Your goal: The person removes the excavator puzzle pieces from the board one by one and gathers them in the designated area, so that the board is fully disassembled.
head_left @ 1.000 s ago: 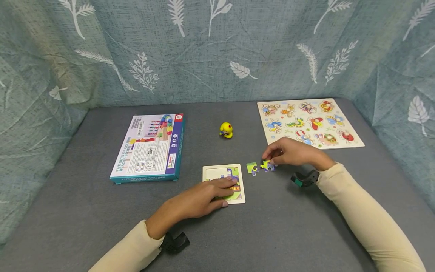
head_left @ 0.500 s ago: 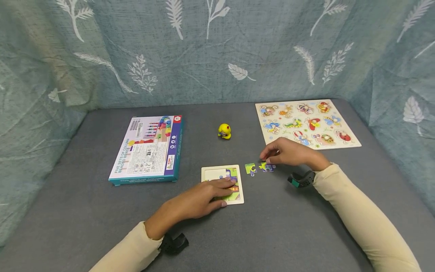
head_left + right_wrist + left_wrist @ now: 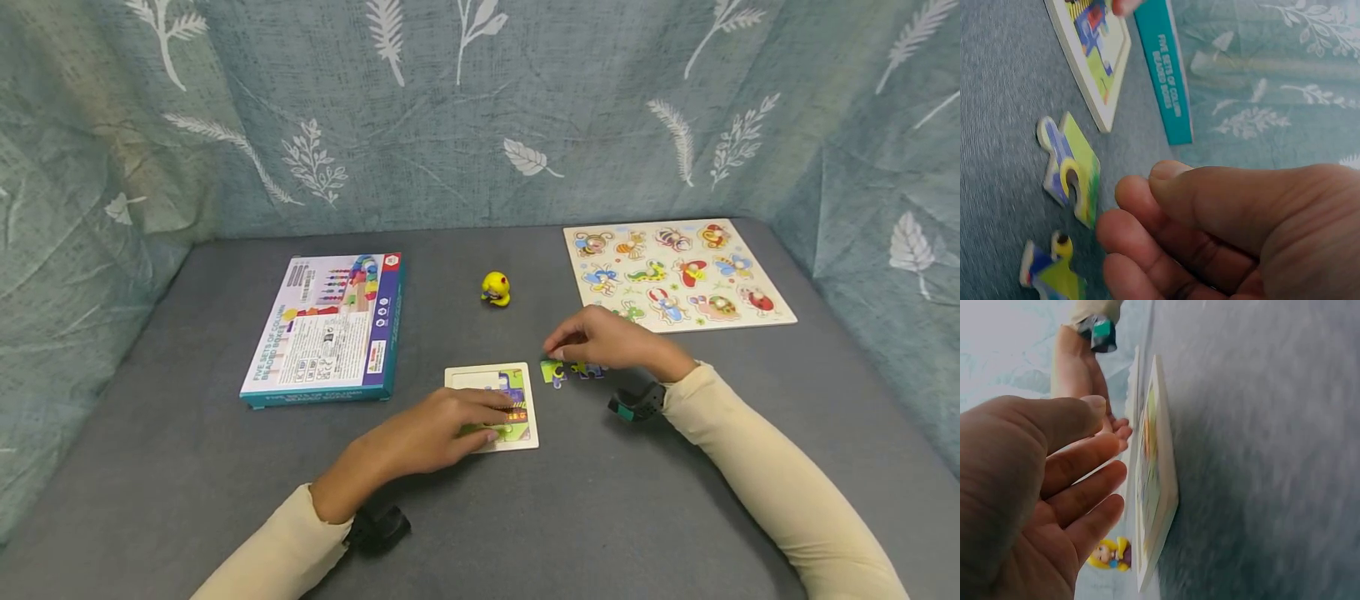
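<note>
My left hand hovers over a small framed jigsaw puzzle, its relaxed fingers overlapping the picture from the near left. In the left wrist view those fingers stand slightly off the board, with nothing between them. Two loose jigsaw pieces lie right of the frame: a green one with a purple edge and yellow curve, and a blue, green and yellow one. Above them is my right hand, thumb and forefinger close together but holding nothing, fingertips near the green piece. The hand partly covers the second piece in the head view.
A yellow toy figure stands behind the puzzle. At the left lies a flat bead-set box; at the back right, a wooden insect peg board. A leaf-patterned curtain hangs along the grey table's far edge.
My right hand has left the second loose piece, now lying beside the green one, and moved left towards the green piece. My left fingers have lifted a little from the framed puzzle.
</note>
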`<state>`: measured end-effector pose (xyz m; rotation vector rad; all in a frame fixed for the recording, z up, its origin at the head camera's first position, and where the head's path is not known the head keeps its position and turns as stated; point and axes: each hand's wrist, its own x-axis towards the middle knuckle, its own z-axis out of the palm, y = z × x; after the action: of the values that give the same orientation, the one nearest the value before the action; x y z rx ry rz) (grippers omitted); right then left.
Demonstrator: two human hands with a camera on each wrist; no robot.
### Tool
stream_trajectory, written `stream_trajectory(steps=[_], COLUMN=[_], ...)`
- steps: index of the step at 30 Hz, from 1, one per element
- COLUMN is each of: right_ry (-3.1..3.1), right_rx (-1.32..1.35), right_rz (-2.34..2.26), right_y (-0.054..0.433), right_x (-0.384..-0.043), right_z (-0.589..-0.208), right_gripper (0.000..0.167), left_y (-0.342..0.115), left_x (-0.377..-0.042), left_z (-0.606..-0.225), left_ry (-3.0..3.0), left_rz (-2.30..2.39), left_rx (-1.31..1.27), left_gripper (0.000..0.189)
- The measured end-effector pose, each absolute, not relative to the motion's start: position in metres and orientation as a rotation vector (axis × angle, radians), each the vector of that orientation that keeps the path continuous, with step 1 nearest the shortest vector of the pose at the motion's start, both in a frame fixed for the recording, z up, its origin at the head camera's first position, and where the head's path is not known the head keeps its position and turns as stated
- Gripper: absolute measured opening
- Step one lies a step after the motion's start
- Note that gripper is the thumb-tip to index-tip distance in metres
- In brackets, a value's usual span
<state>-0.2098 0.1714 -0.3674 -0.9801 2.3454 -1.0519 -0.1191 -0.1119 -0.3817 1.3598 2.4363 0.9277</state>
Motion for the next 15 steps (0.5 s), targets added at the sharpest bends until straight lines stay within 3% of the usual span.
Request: stream_trajectory(steps=[15], right_ry=[2.312], right_rx=[-1.063], right_rz=[-1.062], right_y=[0.148], right_x=[-0.206], right_z=[-0.371], right_gripper=[0.018], left_y=[-0.123], left_x=[-0.126], left_z=[-0.382], left_ry=[2.501], left_rz=[0.758], left_rx=[1.329], left_gripper=[0.033])
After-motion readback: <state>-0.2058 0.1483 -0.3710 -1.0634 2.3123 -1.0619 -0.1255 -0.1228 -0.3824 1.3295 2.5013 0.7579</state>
